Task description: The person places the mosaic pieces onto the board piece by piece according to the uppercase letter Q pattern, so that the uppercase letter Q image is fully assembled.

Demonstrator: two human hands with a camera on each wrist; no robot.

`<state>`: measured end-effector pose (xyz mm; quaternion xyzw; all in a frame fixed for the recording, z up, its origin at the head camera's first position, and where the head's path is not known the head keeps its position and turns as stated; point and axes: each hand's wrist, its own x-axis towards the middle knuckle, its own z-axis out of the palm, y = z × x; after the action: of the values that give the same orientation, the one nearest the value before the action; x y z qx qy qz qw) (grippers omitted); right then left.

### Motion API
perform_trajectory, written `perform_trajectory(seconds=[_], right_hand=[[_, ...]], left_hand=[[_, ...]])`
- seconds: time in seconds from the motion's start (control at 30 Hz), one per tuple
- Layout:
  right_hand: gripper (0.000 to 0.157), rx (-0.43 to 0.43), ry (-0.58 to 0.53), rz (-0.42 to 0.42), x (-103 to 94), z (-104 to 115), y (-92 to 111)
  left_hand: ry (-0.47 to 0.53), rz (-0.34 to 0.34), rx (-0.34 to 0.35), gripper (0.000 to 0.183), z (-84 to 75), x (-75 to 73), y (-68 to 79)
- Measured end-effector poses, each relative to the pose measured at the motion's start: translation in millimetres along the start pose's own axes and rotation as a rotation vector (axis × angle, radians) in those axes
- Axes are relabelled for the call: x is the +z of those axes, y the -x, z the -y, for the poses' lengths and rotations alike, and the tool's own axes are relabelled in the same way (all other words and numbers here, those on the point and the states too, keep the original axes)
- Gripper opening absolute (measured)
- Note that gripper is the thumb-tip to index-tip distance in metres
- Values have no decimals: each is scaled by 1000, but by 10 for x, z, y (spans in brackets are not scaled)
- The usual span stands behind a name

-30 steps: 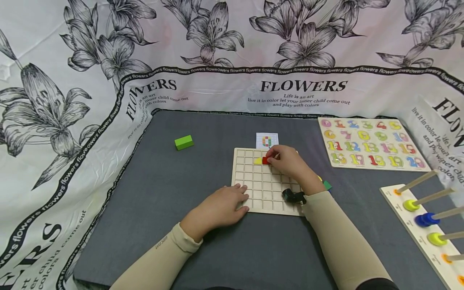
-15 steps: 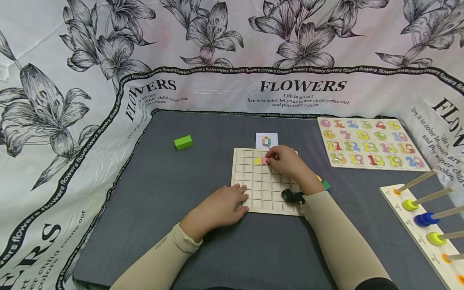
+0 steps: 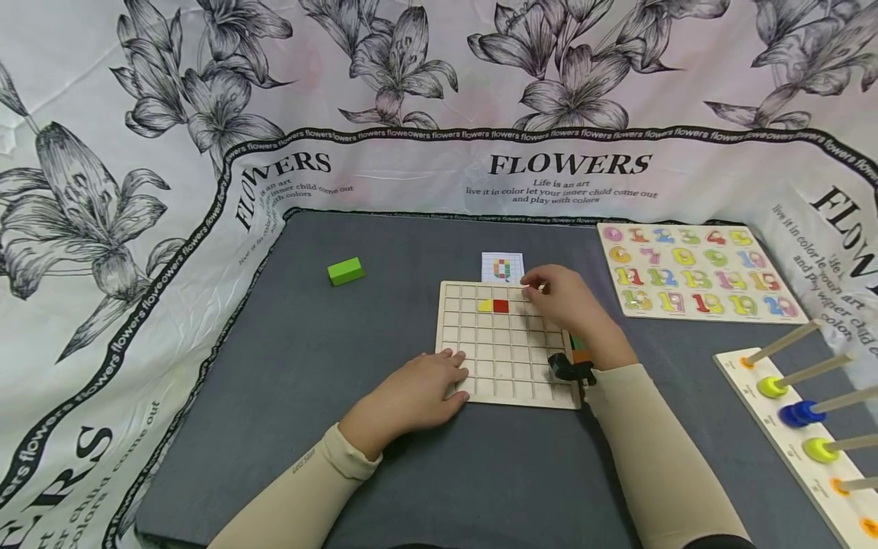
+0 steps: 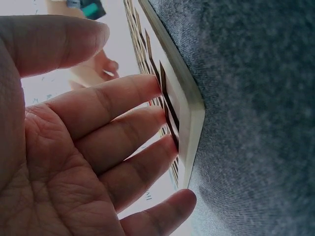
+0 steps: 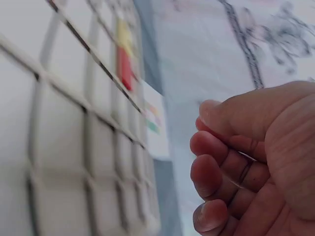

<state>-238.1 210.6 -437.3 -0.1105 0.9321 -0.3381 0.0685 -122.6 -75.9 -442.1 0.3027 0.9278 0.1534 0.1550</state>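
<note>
A wooden grid board (image 3: 480,351) lies on the grey table. In one of its upper rows, a yellow tile (image 3: 485,306) and a red tile (image 3: 501,306) sit side by side. My right hand (image 3: 565,301) is over the board's upper right corner, fingers loosely bent, with nothing between them in the right wrist view. My left hand (image 3: 418,389) rests at the board's lower left edge, its extended fingertips touching the border in the left wrist view. Behind the board lies a small card (image 3: 502,267) with a coloured letter pattern on a grid.
Orange and green pieces (image 3: 580,351) lie right of the board, partly hidden by my right wrist. A green block (image 3: 346,271) sits at the back left. At the right are a number board (image 3: 700,271) and a pegged wooden rack (image 3: 775,412) with coloured rings.
My right hand has let go of the red tile, which stays in its cell beside the yellow one. It has moved right and slightly back. The left hand has stayed put.
</note>
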Motion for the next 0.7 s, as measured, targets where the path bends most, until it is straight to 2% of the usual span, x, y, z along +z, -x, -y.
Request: perform_trajectory(seconds=[0.17, 0.3, 0.5, 0.7], right_hand=[[31, 54, 55, -51, -328, -242, 251], [32, 96, 98, -8, -453, -475, 460], [35, 107, 146, 106, -460, -677, 686], [36, 113, 153, 115, -411, -686, 775]], left_hand=[[-5, -11, 12, 42, -2, 7, 13], [-1, -14, 12, 43, -15, 1, 15], [9, -6, 6, 44, -24, -7, 24], [3, 6, -2, 46, -20, 10, 14]])
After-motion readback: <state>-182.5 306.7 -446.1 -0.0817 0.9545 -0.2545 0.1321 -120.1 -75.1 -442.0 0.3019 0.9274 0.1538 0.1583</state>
